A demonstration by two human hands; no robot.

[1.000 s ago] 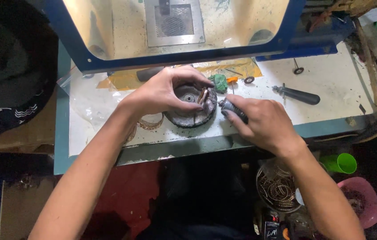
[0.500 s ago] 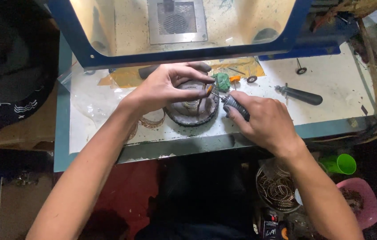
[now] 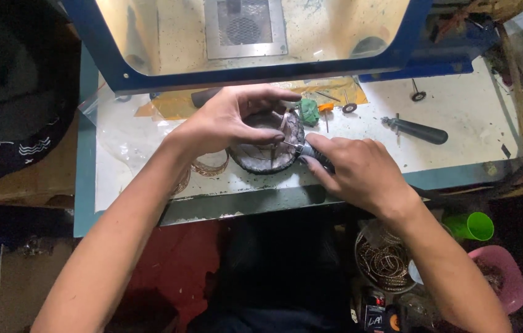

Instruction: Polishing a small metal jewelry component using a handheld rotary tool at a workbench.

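Observation:
My left hand (image 3: 227, 120) grips a thin metal ring and steadies it over a round dark block (image 3: 262, 154) on the white bench top. My right hand (image 3: 357, 169) holds a dark rotary handpiece (image 3: 312, 154) like a pen, and its thin bit points left onto the ring just above the block. A green lump (image 3: 309, 111) and an orange-tipped bit (image 3: 326, 107) lie right behind my fingers.
A blue-framed clear hood (image 3: 249, 71) with a vent grille stands at the back. A black-handled tool (image 3: 415, 129) and small wheel bits (image 3: 418, 95) lie right. Patterned bangles (image 3: 209, 165) rest by my left wrist. Below the bench: a bowl of bangles (image 3: 388, 262), green cup (image 3: 474, 226), pink tub (image 3: 505, 277).
My left fingers have spread further forward over the block. The handpiece has turned so its bit now reaches left onto the ring; my right hand has shifted slightly lower.

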